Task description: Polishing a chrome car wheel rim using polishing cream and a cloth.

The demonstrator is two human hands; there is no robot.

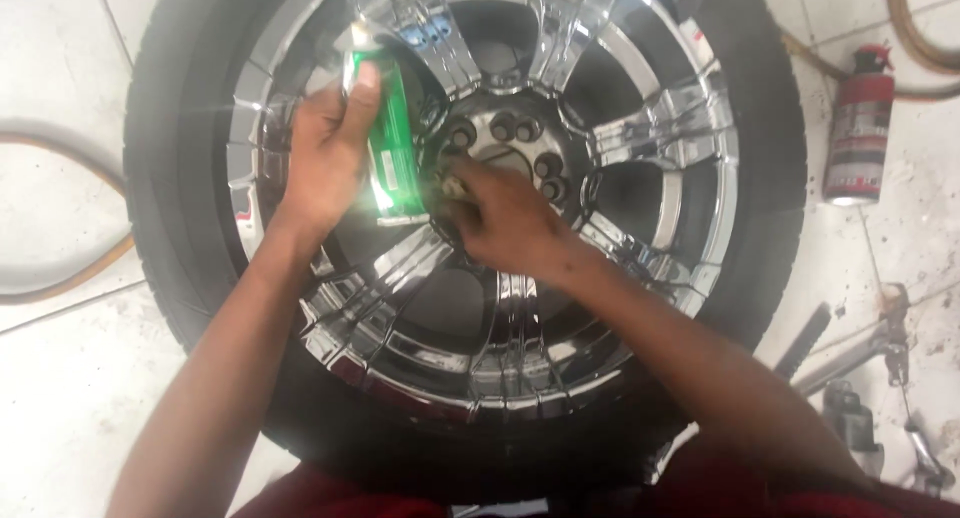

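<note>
Left grip: the left hand (325, 153) is closed around a green tube (390, 143), thumb along its upper side, the tube upright over a spoke.
Right grip: the right hand (505, 218) pinches something small and pale at the hub (505, 143); what it is cannot be told.
Wheel: the chrome wheel (655, 128) lies flat under both grips, inside its black tyre (760, 178), on the tiled floor (60, 398).
Lug holes: just beyond the right fingertips, ringed around the centre.
Doing it well: in my judgement, keep the tube close beside the pinching fingers, steady the right wrist on a spoke, and work one spot at a time.
Off to the right: a spray can (858, 128) and metal tools (870, 378), well apart from both grips.
Off to the left: a hose (60, 278).
</note>
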